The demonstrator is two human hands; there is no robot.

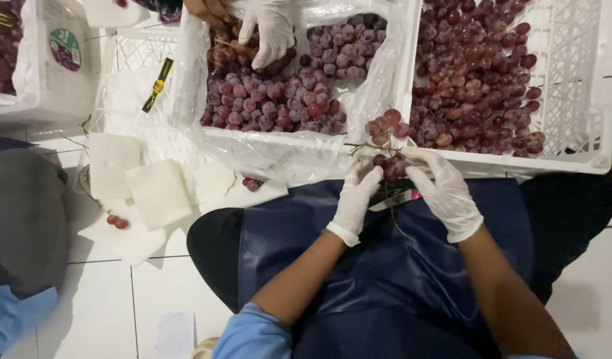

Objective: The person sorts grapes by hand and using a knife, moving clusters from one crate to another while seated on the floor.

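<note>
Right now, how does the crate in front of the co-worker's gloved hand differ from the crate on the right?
The middle crate is lined with clear plastic film; the right crate is bare white lattice. A co-worker's gloved hand reaches into the middle crate; no hand is in the right one. In the right crate the grapes are heaped to one side, leaving bare lattice. Both hold red grapes. The person's left hand and right hand hold a small bunch between the crates.
</note>
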